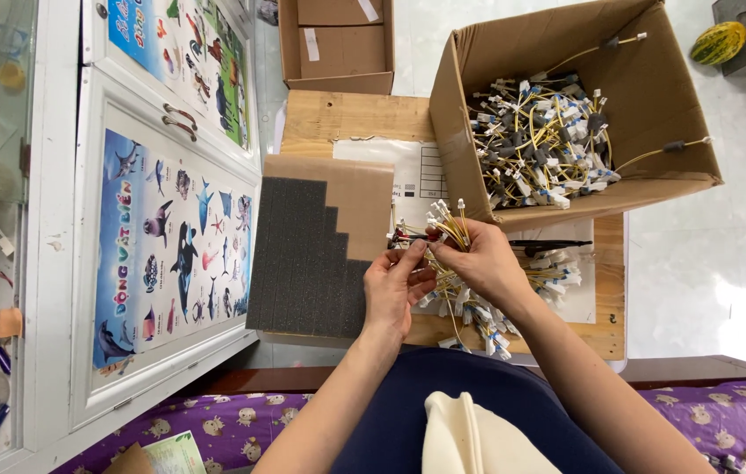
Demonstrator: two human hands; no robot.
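I am looking down from the head camera at both hands working over a small wooden tabletop point(351, 114). The left hand point(395, 290) and the right hand point(478, 259) are meeting at a bundle of yellow wires with white connectors point(448, 224), held just above the tabletop's near half. The right hand's fingers point(450, 254) are clenching around the bundle, with the connector ends fanning upward out of the fist and more wires hanging below toward the near edge. The left hand's fingers point(417, 263) are pinching at the same bundle from the left side, touching it near a short piece with a red and black tip point(408, 236) that is sticking out toward the left; I cannot tell whether that piece is a tool or part of the wiring. A loose pile of similar wires point(557, 272) is lying on white paper just right of the hands. Behind the hands, an open cardboard box point(654, 105) is sitting tilted on the tabletop's far right corner, filled with many more of the same yellow wire pieces point(540, 140). To the left of the hands, a dark grey foam sheet with a stepped edge point(303, 263) is lying on a piece of brown cardboard point(364, 197). A white cabinet door with a sea-animal poster point(171, 254) is standing at the far left.
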